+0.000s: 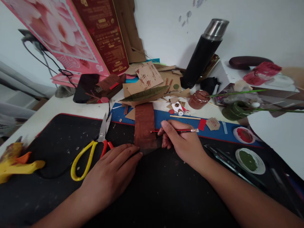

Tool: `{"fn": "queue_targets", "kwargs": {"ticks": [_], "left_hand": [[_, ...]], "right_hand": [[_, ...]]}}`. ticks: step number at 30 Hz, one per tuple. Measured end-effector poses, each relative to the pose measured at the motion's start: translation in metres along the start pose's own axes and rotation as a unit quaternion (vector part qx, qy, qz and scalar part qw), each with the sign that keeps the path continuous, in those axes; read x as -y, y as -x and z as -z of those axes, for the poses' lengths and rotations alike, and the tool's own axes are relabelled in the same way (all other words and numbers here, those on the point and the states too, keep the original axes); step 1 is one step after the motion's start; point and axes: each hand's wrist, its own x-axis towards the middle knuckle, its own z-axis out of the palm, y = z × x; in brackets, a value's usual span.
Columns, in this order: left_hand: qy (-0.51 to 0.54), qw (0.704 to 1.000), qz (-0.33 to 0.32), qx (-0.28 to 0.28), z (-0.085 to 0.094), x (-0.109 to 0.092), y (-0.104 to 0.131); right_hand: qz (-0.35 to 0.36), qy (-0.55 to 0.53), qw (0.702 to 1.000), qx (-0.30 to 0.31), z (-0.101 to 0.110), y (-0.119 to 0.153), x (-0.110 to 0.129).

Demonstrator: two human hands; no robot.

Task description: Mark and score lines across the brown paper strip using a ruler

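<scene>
A brown painted strip (pixel 144 125) lies upright in front of me, running from the blue sheet onto the black mat. My left hand (pixel 111 171) rests flat, fingers stretched out, its fingertips at the strip's near end. A clear see-through piece (pixel 150 148), perhaps a ruler, lies across that end and touches those fingertips. In my right hand (pixel 177 137) is a thin red and black pencil (pixel 192 130), held level, its tip pointing left over the strip. The right fingers are curled around it. Scissors (pixel 83 161) with yellow and red handles lie partly open beside my left hand.
A yellow glue gun (pixel 19 163) lies at far left. Cardboard scraps (pixel 148 76) and a dried leaf (pixel 146 95) pile up behind. A black thermos (pixel 203 53), a brown paint jar (pixel 199 99), a green paint jar (pixel 236 110) and a green paint lid (pixel 249 161) stand right.
</scene>
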Motion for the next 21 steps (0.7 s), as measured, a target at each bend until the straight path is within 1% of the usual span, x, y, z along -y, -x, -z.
{"fn": "queue_targets", "kwargs": {"ticks": [10,21], "left_hand": [[-0.003,1.000,-0.007,-0.002,-0.0002,0.0010,-0.0004],[-0.004,1.000,0.001,-0.002,-0.0002,0.0001,-0.0007]], "right_hand": [[0.004,0.001,1.000,0.000,-0.0005,0.0011,0.0010],[0.002,-0.004,1.000,0.001,-0.0005,0.0018,0.0016]]}}
